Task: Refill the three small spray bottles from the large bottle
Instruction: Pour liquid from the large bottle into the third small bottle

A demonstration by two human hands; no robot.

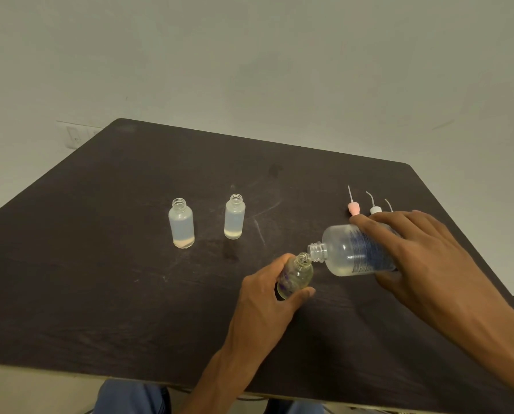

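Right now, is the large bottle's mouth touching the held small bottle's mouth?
Cannot tell: in the head view the large bottle mouth overlaps the small bottle rim, hiding contact or gap.

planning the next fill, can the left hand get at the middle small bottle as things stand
Probably not yet: the left hand grips the clear small bottle under the large bottle. The path to the middle small bottle looks open over bare table.

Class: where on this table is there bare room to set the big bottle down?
Bare table left of the frosted bottles, and the strip between them and the far edge. Crowded: right, around the spray caps, large bottle and both hands.
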